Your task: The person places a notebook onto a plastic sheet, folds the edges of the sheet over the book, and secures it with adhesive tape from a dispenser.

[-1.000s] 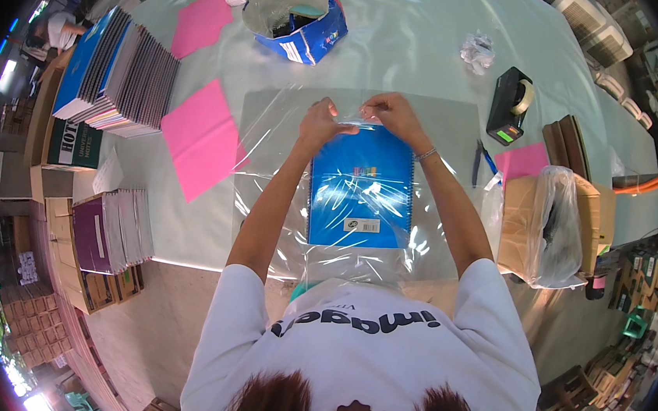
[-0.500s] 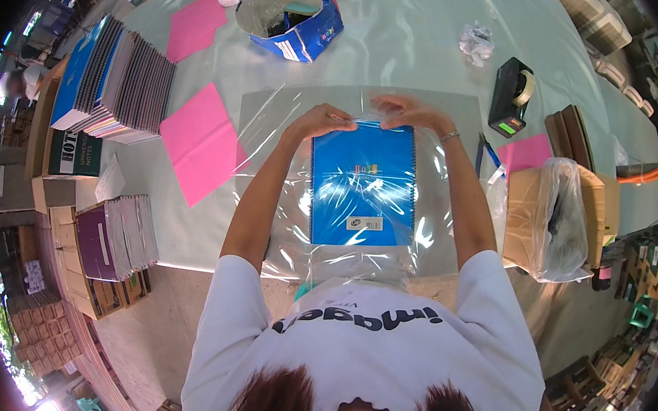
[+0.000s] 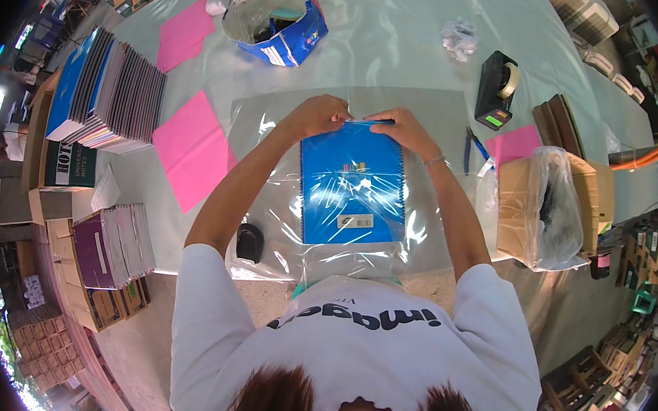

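A blue spiral-bound notebook (image 3: pixel 354 188) with a white label lies before me on a sheet of clear plastic film (image 3: pixel 273 201). Glossy film also covers its front. At the notebook's far edge my left hand (image 3: pixel 324 116) is closed, thumb and fingers pinching the film by the left corner. My right hand (image 3: pixel 406 129) is closed on the film at the same edge, nearer the right corner, its fingertips close to the left ones. A rounded black object (image 3: pixel 249 243) sits beside my left forearm; its kind is unclear.
Notebook stacks (image 3: pixel 123 94) and purple books (image 3: pixel 113 245) stand at left, near pink sheets (image 3: pixel 193 150). A blue container (image 3: pixel 292 42) is at the back. Rightward are a black tape dispenser (image 3: pixel 496 91), a blue pen (image 3: pixel 478 144), crumpled plastic (image 3: pixel 459 40) and a plastic-lined cardboard box (image 3: pixel 517 214).
My right hand, blurred and spread before, has come down to the notebook's far edge and closed there. The black object by my left forearm has come into sight. The whole view has shifted slightly.
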A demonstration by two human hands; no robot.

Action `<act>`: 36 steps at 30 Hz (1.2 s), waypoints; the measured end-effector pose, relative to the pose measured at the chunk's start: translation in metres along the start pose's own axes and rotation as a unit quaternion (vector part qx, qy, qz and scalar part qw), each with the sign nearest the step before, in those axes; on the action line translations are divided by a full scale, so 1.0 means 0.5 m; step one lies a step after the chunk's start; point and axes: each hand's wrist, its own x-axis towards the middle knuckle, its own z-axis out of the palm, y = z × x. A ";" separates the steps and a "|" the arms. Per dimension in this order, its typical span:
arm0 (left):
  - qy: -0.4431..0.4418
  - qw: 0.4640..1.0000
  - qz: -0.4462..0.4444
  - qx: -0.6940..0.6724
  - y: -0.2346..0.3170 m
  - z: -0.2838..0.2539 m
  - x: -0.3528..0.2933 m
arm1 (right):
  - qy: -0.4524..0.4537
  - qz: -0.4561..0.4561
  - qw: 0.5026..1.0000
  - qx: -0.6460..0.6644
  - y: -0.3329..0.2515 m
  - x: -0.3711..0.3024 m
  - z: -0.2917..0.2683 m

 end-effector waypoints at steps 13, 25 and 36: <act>0.011 0.978 -0.055 0.200 0.103 0.076 -0.042 | 0.634 0.180 0.750 -0.049 0.240 -0.152 -0.376; 0.131 0.978 -0.112 0.118 0.133 0.132 -0.110 | 0.595 0.049 0.746 0.294 0.245 -0.158 -0.339; 0.190 0.963 -0.127 0.145 0.155 0.168 -0.085 | 0.600 0.242 0.735 -0.203 0.322 -0.235 -0.276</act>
